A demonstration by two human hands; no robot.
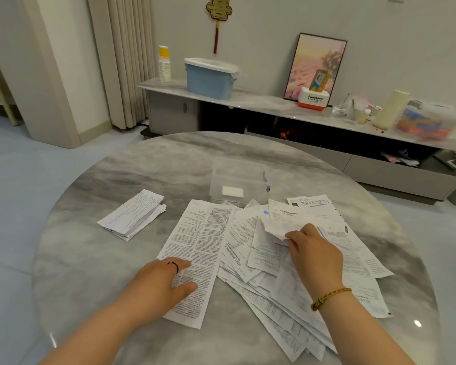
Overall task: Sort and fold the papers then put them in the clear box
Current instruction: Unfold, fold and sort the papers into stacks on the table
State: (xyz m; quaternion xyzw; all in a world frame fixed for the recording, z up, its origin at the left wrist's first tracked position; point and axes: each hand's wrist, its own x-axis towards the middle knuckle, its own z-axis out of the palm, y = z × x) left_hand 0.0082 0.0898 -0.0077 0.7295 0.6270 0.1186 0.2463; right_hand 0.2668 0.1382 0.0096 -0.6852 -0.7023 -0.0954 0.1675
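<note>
A loose heap of printed papers [295,262] covers the middle and right of the round marble table [95,259]. My left hand [161,283] rests flat, fingers straight, on a long printed sheet [195,248] at the heap's left edge. My right hand [313,251] pinches the corner of a crumpled sheet [277,227] on top of the heap. A small stack of folded papers [133,214] lies apart to the left. The clear box [238,180] stands just behind the heap with one white folded paper [232,191] inside.
A low TV cabinet [287,106] runs along the back wall, bearing a blue lidded bin [208,79], paper cups [164,65], a framed picture [315,65] and other clutter. The table's near edge is close to my arms.
</note>
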